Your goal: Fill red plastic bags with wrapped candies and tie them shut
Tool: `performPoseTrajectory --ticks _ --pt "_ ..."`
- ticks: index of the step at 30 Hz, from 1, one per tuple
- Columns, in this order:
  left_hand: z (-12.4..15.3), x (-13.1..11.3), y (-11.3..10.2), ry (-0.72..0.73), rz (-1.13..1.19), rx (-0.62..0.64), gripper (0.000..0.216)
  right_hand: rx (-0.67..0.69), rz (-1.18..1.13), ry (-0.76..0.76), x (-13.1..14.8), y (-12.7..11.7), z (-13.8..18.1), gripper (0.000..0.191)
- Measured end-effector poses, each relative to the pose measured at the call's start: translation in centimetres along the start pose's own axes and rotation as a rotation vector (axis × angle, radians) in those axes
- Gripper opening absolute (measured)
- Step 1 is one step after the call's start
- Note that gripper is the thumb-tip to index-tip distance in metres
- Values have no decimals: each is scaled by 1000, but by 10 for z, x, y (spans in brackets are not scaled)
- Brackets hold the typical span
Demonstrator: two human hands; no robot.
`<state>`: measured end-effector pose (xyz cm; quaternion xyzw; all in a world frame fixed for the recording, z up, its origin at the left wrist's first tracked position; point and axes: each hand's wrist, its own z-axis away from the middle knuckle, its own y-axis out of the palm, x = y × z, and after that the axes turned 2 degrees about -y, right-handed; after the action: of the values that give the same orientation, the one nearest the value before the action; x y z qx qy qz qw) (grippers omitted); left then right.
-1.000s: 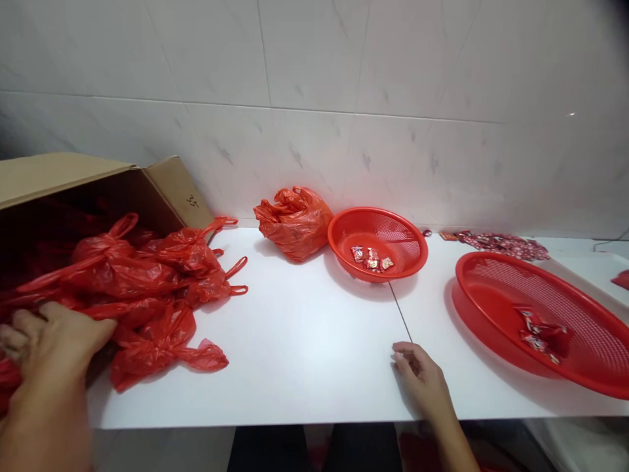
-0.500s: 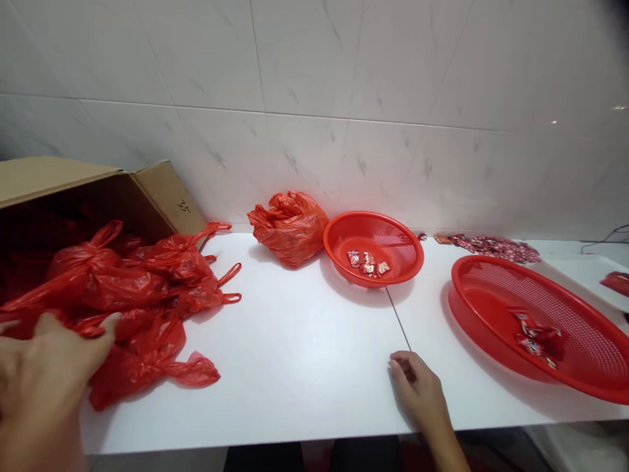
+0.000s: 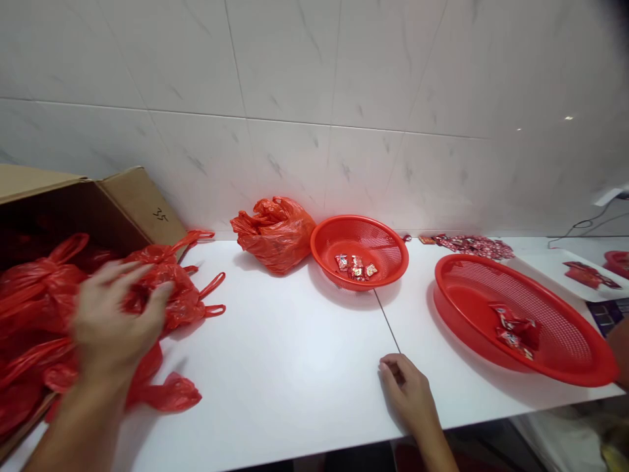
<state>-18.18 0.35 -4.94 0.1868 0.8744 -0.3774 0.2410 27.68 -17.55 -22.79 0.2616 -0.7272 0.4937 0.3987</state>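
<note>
My left hand (image 3: 120,311), slightly blurred, is over the tied red plastic bags (image 3: 171,278) on the left, its fingers spread and bent. I see nothing held in it; whether its fingertips touch the bags I cannot tell. More of these knotted bags spill from the mouth of a tipped cardboard box (image 3: 140,203). Loosely curled, my right hand (image 3: 405,390) rests on the white table (image 3: 275,367) near its front edge, with nothing visible in its fingers. Beyond it stands a round red basket (image 3: 319,265) holding several small wrapped packets (image 3: 357,270).
A larger red basket (image 3: 457,328) with red packets (image 3: 518,331) stands at the right. A bulging red bag (image 3: 278,239) leans by the wall. Along the wall lies a pile of red wrappers (image 3: 479,247). Part of another person's arm (image 3: 620,347) shows at the right edge.
My left hand has moved right and up over the bags, its fingers still apart. The view has turned a little to the right. My right hand keeps its place on the table.
</note>
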Motion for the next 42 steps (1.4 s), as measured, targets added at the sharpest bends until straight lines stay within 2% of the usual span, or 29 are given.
performPoseTrajectory --ticks 1,3,6,9,11,13,15,17,22,25,27,30,34,36,38,40,42 --pt "-6 -10 21 129 32 -25 43 -3 0 1 0 0 0 30" --pt "-23 -30 70 315 84 147 36 -5 -2 -8 0 0 0 30" --pt "-56 -55 141 431 78 313 40 -7 -17 -32 0 -1 0 30" --pt "-92 -72 189 362 -61 385 42 -23 -35 -42 1 -2 -1 30" --pt "-112 -78 205 256 -154 428 42 -47 -47 -45 1 -2 -1 30" --pt "-129 -81 213 182 -202 472 43 -62 -61 -47 1 -3 -2 29" --pt "-140 -84 213 148 -227 504 45 -57 -80 -43 1 -3 -3 29" --pt "-147 -87 208 131 -247 516 38 -38 -104 -31 -1 -4 -4 30" --pt "-155 -97 178 133 -244 478 14 -2 -128 21 -5 -4 -4 34" --pt "-159 -102 155 154 -200 415 25 -21 -115 34 -5 -3 -3 40" --pt "-163 -107 141 178 -139 326 30 -48 -117 34 -3 -1 -2 43" --pt "-171 -119 122 205 7 104 28 -52 -111 28 3 2 0 44" --pt "-176 -142 96 195 239 -140 42 -80 -117 25 7 4 2 45" --pt "-161 -153 83 185 380 -178 46 -88 -129 17 4 3 1 43" --pt "-128 -161 72 192 547 -127 42 -64 -137 15 1 3 -1 39" --pt "-80 -164 66 224 657 2 34 -47 -171 47 5 6 -4 36" --pt "-24 -163 68 215 674 145 28 -41 -296 82 21 16 -5 42"
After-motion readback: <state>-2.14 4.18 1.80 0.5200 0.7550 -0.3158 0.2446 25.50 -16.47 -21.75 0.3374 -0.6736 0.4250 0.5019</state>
